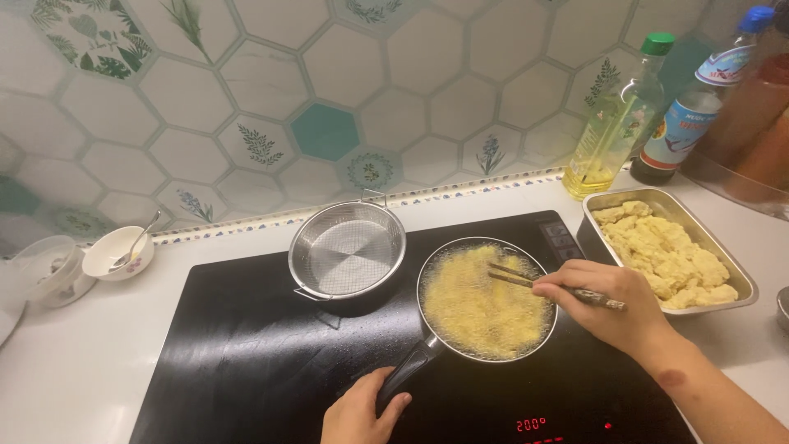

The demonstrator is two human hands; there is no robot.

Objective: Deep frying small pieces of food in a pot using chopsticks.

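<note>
My left hand (355, 413) comes up from the bottom edge, fingers curled tight around the dark handle of the round steel frying pan (485, 301), which sits on the flat black induction cooktop (246, 345). The handle runs from the pan's near-left rim down toward me, so the pan's long axis slants from lower left to upper right. My right forearm enters from the lower right corner, wrist bent inward, and my right hand (604, 302) pinches a pair of thin dark wooden chopsticks (538, 285). They lie almost level, pointing left and slightly away from me, tips dipped into the foaming yellow oil at the pan's right side. Just left of the pan stands a round steel mesh strainer basket (348, 249) on a dark pot. Right of the pan, off the cooktop, is a rectangular steel tray (744, 284) of pale battered pieces.
</note>
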